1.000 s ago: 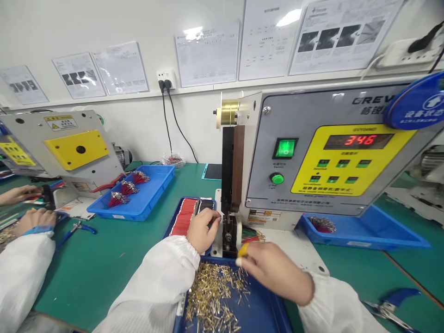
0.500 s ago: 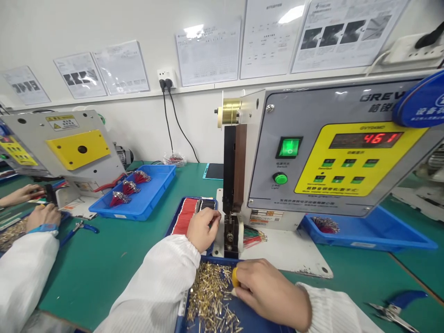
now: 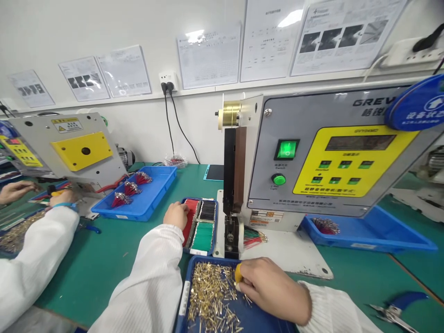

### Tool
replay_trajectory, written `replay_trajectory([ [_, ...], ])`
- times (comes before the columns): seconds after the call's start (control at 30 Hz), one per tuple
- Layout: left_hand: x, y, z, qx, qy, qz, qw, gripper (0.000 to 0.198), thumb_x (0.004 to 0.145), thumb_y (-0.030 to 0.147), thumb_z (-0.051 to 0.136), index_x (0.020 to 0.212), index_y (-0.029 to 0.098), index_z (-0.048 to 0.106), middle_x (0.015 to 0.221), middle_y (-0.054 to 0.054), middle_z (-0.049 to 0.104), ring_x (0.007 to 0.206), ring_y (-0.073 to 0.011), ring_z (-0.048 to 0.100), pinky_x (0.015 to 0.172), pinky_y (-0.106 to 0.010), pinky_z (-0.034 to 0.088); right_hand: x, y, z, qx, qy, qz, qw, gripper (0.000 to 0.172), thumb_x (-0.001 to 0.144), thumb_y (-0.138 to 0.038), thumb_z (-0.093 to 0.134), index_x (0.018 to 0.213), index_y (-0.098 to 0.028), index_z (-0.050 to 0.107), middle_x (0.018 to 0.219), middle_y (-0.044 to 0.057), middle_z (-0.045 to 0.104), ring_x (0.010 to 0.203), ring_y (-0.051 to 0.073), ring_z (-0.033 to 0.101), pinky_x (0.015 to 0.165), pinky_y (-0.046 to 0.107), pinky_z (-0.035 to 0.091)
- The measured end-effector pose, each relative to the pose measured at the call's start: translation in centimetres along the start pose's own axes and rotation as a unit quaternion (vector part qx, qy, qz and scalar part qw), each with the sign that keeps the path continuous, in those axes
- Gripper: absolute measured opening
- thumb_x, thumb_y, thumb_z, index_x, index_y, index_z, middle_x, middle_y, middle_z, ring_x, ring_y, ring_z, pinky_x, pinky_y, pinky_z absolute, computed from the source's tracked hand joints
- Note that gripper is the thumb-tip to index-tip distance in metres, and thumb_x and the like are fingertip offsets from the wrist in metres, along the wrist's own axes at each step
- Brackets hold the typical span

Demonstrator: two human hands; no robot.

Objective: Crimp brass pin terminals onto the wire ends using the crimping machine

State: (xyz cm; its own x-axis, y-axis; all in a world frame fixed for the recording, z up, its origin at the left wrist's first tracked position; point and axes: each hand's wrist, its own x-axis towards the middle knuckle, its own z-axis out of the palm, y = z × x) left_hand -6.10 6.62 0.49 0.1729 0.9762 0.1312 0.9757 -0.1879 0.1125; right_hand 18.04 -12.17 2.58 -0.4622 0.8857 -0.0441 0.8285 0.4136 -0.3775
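Observation:
My left hand point(image 3: 176, 215) is at the small blue tray, its curled fingertips down on the red wires point(image 3: 190, 215) and partly hidden. Beside these, the tray holds bundles of black wires point(image 3: 207, 210) and green wires point(image 3: 202, 237). My right hand point(image 3: 275, 289) is low over a dark blue tray point(image 3: 255, 319) of loose gold-coloured pins point(image 3: 211, 296). Its thumb and fingers are pinched together, with a yellow cover point(image 3: 238, 273) at a fingertip; I cannot make out what is between them. The machine's black working head point(image 3: 231, 236) stands between the two hands.
The grey machine point(image 3: 270, 185) has coloured wires point(image 3: 255, 237) on its base. A blue bin point(image 3: 374, 231) is at right, near pliers point(image 3: 391, 310). Another blue bin point(image 3: 145, 196) with red wire bunches is at left. A co-worker's hand point(image 3: 64, 198) works beside another machine point(image 3: 79, 148).
My left hand has moved left from beside the machine head to the red wires, uncovering the green ones. The red display digits have gone dark. My right hand stays nearly in place.

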Motion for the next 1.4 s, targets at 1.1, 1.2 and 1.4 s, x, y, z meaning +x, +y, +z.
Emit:
replay_trajectory([
  [1.1,-2.9,5.0,0.0,-0.099,-0.026,0.169,0.98,0.019,0.086,0.014,0.051,0.077,0.019,0.067,0.084,-0.006,0.062,0.083,-0.0189,0.059,0.075,-0.029,0.043,0.3,0.5,0.2,0.095,0.054,-0.003,0.994,0.006,0.084,-0.017,0.053,0.078,-0.018,0.055,0.069,-0.001,0.058,0.06,0.013,0.052,0.057,0.024,0.035],
  [1.2,-2.9,5.1,0.0,-0.099,-0.03,0.163,0.981,0.018,0.087,0.014,0.051,0.078,0.018,0.066,0.086,-0.006,0.063,0.084,-0.0191,0.059,0.076,-0.029,0.042,0.3,0.3,0.0,0.104,0.052,-0.002,0.993,0.007,0.082,-0.014,0.052,0.079,-0.018,0.056,0.07,0.0,0.058,0.06,0.013,0.052,0.057,0.023,0.035],
  [1.4,-3.0,5.2,0.1,-0.106,-0.015,0.156,0.982,0.016,0.087,0.014,0.05,0.08,0.017,0.064,0.087,-0.008,0.063,0.086,-0.0204,0.058,0.077,-0.03,0.042,0.3,0.4,0.1,0.082,0.069,-0.008,0.994,0.008,0.077,-0.011,0.051,0.074,-0.018,0.053,0.07,0.0,0.056,0.06,0.013,0.051,0.056,0.023,0.035],
])
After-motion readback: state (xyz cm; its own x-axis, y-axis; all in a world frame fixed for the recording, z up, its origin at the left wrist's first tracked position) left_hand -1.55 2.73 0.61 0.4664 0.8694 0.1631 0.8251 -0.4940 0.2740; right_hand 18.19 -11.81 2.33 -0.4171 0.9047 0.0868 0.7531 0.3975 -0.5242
